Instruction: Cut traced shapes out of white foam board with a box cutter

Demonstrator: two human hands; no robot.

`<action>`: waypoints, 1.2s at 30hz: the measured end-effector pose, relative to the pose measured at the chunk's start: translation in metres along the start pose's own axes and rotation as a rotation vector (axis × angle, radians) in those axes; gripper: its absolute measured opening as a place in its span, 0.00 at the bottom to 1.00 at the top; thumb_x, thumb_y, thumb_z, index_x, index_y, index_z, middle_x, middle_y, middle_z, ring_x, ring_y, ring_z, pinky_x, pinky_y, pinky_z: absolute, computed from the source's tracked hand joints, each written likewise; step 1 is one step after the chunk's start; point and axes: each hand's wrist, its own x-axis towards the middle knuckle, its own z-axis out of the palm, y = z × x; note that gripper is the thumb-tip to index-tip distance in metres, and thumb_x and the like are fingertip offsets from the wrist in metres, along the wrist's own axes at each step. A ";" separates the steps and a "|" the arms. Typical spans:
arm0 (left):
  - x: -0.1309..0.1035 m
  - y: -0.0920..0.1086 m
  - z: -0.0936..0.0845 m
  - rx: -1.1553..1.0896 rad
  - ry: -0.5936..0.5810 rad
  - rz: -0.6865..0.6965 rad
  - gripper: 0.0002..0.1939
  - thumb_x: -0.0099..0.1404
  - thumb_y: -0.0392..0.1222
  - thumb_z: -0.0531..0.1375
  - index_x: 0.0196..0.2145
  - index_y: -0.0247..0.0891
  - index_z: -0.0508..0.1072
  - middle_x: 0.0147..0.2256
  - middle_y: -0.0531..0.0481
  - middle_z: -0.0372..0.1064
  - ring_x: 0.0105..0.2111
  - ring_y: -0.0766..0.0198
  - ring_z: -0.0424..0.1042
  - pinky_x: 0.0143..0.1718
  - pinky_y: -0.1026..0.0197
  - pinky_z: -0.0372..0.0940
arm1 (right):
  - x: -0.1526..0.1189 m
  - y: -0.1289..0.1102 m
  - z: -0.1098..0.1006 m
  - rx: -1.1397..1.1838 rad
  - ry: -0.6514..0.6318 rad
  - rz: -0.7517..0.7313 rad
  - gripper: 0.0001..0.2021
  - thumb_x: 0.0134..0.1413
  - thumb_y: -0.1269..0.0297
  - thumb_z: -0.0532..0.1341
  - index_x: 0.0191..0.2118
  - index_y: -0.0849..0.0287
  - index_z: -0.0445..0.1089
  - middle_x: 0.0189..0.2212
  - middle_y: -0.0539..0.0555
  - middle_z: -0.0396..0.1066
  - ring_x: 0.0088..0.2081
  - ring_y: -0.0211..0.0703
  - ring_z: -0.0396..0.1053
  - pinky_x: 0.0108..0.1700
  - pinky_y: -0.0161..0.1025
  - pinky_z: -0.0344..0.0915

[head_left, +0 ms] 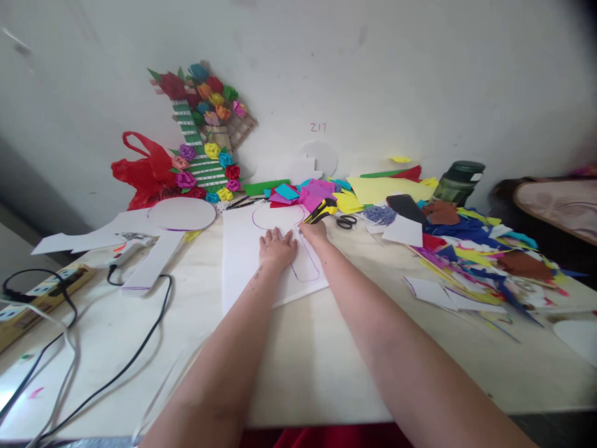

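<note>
A white sheet (242, 261) lies on the table in front of me, with a purple outline of a round top and a narrower rounded strip drawn on it. My left hand (278, 249) is spread flat on the sheet, inside the drawing. Closed around a yellow and black utility knife (321, 211), my right hand (313, 233) rests at the right side of the outline, where the round part meets the strip. The knife's tip is too small to make out against the paper. Black-handled scissors (346, 221) lie just right of the knife.
A glue gun (125, 254), cords and a power strip (41, 292) occupy the left. White cut-outs (181, 213) lie there too. Paper flowers (209, 149) and a red bag (144, 168) stand at the back. Right are a phone (405, 207), bottle (461, 182) and colourful scraps (485, 255).
</note>
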 end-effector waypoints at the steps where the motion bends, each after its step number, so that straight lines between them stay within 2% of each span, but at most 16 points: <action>1: 0.000 0.000 0.000 0.001 0.001 0.002 0.29 0.66 0.56 0.39 0.62 0.52 0.52 0.65 0.53 0.40 0.64 0.48 0.38 0.61 0.43 0.38 | 0.002 0.001 0.001 0.008 0.004 -0.007 0.11 0.39 0.62 0.60 0.31 0.62 0.71 0.30 0.58 0.74 0.37 0.46 0.73 0.37 0.37 0.68; 12: -0.001 0.000 -0.001 0.005 0.002 0.007 0.29 0.66 0.56 0.38 0.62 0.51 0.52 0.65 0.51 0.40 0.63 0.48 0.39 0.61 0.43 0.38 | 0.009 0.002 0.005 0.033 0.004 -0.058 0.08 0.40 0.62 0.59 0.27 0.61 0.69 0.27 0.57 0.73 0.34 0.45 0.72 0.34 0.36 0.68; 22: -0.002 0.002 -0.001 0.006 0.006 -0.001 0.28 0.66 0.54 0.39 0.62 0.51 0.53 0.65 0.50 0.41 0.63 0.48 0.39 0.61 0.44 0.38 | 0.009 -0.005 0.004 0.025 0.010 -0.003 0.06 0.37 0.65 0.59 0.26 0.61 0.69 0.22 0.56 0.71 0.33 0.47 0.72 0.30 0.35 0.67; 36: 0.000 0.001 0.000 -0.002 0.010 -0.001 0.28 0.66 0.54 0.39 0.62 0.51 0.53 0.65 0.50 0.41 0.63 0.47 0.39 0.61 0.43 0.38 | 0.008 -0.005 0.005 0.001 0.003 -0.071 0.05 0.39 0.66 0.59 0.24 0.62 0.69 0.24 0.57 0.72 0.33 0.46 0.72 0.33 0.35 0.67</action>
